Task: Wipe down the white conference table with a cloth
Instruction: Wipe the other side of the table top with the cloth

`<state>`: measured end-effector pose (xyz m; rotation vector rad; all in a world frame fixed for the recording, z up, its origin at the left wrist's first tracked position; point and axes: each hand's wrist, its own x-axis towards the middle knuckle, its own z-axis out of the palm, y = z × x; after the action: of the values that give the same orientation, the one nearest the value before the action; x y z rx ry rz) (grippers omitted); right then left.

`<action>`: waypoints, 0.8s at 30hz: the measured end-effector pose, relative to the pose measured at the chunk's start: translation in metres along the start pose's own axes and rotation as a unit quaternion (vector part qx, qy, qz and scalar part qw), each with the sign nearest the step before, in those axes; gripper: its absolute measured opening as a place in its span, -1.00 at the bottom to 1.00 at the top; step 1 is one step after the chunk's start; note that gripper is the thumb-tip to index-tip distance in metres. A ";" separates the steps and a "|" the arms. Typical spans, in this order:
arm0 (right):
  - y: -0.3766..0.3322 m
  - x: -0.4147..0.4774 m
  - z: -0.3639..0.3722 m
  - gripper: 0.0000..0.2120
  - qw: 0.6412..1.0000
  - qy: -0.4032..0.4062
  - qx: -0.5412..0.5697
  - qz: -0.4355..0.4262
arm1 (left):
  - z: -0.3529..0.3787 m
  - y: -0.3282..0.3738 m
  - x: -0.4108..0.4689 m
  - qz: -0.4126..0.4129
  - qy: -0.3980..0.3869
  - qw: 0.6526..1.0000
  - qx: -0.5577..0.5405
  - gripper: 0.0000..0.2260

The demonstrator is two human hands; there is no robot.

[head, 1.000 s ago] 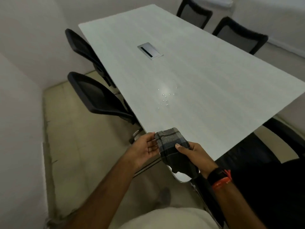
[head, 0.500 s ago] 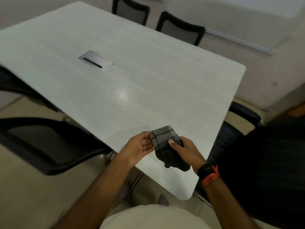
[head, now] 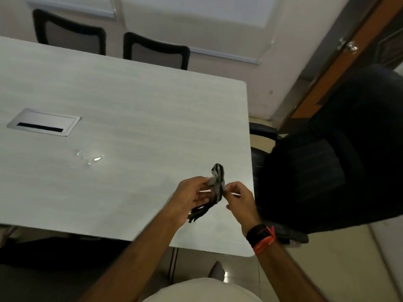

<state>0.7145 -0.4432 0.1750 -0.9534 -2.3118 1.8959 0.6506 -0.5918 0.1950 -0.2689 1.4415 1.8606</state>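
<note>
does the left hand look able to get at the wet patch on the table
Probably yes: the left hand holds the cloth above the table, and only bare tabletop lies between it and the wet patch.

One wide-angle view from your head, facing forward and down, close above your left hand (head: 192, 196) and right hand (head: 239, 199), table (head: 130, 101) corner just below, chairs (head: 156, 52) far at top.

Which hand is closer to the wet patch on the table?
Left. The left hand grips the cloth right of the wet patch; the right hand pinches it farther right.
</note>
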 end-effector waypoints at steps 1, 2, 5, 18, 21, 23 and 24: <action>-0.003 -0.007 0.000 -0.78 0.998 -0.030 0.048 0.031 | 0.002 -0.001 0.002 0.002 0.002 1.000 0.024 -0.78; -0.006 -0.013 0.000 -0.65 0.990 -0.062 0.108 0.068 | 0.004 -0.002 0.003 0.005 0.008 0.999 0.047 -0.80; -0.008 -0.023 -0.009 -0.48 0.978 -0.102 0.148 0.102 | 0.009 -0.007 0.013 0.013 0.028 0.994 0.106 -0.83; 0.007 0.058 -0.078 -0.92 0.964 0.075 -0.246 -0.074 | 0.007 0.036 0.078 0.054 0.095 0.985 0.132 -0.89; -0.006 0.077 -0.093 -0.91 0.942 0.114 -0.275 -0.153 | 0.017 0.054 0.088 0.102 0.069 0.980 0.159 -0.92; -0.005 0.084 -0.102 -0.91 0.934 0.111 -0.289 -0.176 | 0.018 0.052 0.092 0.121 0.030 0.979 0.162 -0.90; -0.002 0.085 -0.106 -0.89 0.930 0.101 -0.303 -0.182 | 0.014 0.046 0.094 0.122 0.013 0.978 0.168 -0.90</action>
<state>0.6840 -0.3108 0.1741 -0.6225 -2.7375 0.9128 0.5588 -0.5427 0.1796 0.0530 1.8439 1.7631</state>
